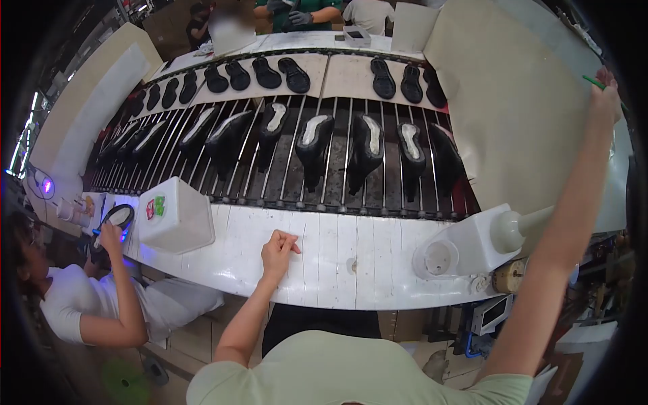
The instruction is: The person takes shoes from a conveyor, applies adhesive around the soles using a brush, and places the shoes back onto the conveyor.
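Note:
My left hand (278,255) rests on the white worktop (324,270), fingers curled together, and whether anything is inside them is too small to tell. My right hand (607,88) is raised at the far upper right with its fingers closed on a green stick-like tool (593,82). Beyond the worktop, black shoe uppers (312,152) lie on a roller conveyor with their pale undersides up. Black soles (293,75) stand in a row on the shelf behind them.
A white box (174,214) stands left on the worktop. At the right are a white container (480,236), a clear cup (437,258) and a brown roll (509,277). A co-worker (91,304) handles a shoe at the left. Gloved hands (297,17) show across the conveyor.

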Motion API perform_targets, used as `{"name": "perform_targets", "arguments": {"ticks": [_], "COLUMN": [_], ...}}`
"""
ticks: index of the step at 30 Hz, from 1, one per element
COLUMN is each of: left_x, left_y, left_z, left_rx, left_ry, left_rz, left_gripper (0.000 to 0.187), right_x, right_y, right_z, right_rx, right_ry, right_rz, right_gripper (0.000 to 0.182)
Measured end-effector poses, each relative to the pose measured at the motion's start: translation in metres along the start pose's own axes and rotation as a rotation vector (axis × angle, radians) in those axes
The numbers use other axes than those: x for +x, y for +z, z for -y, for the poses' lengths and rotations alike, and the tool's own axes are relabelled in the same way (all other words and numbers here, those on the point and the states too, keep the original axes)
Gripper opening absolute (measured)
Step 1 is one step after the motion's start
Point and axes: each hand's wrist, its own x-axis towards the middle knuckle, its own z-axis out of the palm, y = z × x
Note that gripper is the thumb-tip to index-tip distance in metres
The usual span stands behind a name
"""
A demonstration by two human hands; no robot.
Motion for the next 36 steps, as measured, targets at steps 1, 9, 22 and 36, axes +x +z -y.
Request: {"name": "perform_targets", "arguments": {"ticks": [1, 9, 22, 36], "left_x": [0.002, 0.113, 0.364, 0.245], "left_y": [0.001, 0.066, 0.249, 0.201], "left_z": [-0.001, -0.052, 0.011, -0.056], "left_rx": [0.007, -0.146, -0.387, -0.391], "left_ry": [0.016, 0.165, -0.351, -0.261], "left_rz": [0.011, 0.358, 0.367, 0.617], "left_gripper": [0.022, 0.039, 0.080, 0.090], "right_x": [-0.072, -0.507, -0.658, -0.661], "right_y": [0.020, -0.030, -0.153, -0.154], "right_z": [0.002, -0.014, 0.020, 0.021], "right_rx": [0.106, -0.202, -0.867, -0.811], "right_ry": [0.058, 0.876, 0.903, 0.855], "right_rz": [-0.029, 0.396, 0.472, 0.378], "right_gripper": [0.026, 0.028, 0.032, 0.024]}}
